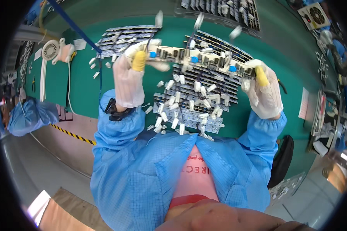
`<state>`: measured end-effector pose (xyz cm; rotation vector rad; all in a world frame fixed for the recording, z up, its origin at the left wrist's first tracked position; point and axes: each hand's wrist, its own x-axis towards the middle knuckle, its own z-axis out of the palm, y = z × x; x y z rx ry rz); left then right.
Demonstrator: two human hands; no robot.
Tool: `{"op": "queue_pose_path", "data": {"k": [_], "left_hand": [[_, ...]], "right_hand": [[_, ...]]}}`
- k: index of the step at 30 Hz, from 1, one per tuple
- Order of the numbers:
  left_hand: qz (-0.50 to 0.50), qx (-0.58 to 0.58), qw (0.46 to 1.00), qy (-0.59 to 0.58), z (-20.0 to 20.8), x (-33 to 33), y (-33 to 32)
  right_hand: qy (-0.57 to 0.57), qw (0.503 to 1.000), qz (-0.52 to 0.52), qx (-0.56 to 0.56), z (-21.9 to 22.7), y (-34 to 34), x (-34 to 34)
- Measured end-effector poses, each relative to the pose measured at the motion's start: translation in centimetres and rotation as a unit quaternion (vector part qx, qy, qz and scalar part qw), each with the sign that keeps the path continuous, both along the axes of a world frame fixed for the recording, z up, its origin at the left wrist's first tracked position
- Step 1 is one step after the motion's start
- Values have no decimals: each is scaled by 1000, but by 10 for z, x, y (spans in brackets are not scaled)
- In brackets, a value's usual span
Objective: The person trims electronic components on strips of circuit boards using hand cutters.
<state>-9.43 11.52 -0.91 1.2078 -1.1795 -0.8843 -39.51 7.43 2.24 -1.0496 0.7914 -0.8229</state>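
Note:
A long circuit board strip with dark components and blue round parts spans the space between my hands. White plugs on dark wires stick up beyond its far edge, some blurred. My left hand, in a white glove with a yellow thumb cover, is closed on the strip's left end. At the opposite end my right hand, gloved the same way, grips it too. Beneath and nearer to me lies a stack of wired board strips, strewn with white plugs. More boards lie beyond my left hand, others beyond the strip.
A dark tray of boards stands at the far side of the green table. To the left are a small fan and a blue strap. Another person's blue sleeve shows at far left. Pliers lie beyond my right wrist.

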Motion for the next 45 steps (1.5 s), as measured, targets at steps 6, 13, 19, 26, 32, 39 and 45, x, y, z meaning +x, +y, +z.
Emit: {"op": "queue_pose_path", "data": {"k": [6,13,19,26,32,39,45], "left_hand": [[-30,118,992,26,24,12,-7],[42,62,969,-234,-8,187,-111],[-26,20,864,-503,-30,190,-120],[-131,55,812,-566,-25,170,-64],[26,185,960,-211,-49,197,-175],[226,89,765,-597,-89,217,-325],[353,-70,848,-390,-53,129,-275]], "right_hand": [[55,995,-46,-69,13,0,13],[68,987,-71,-124,8,-11,11],[61,988,-98,-99,-3,-15,4],[19,986,-140,-85,-7,-25,-5],[15,987,-139,-83,-7,-26,-11],[34,984,-144,-102,2,-26,-1],[305,908,-199,-208,-23,-67,-25]]}}
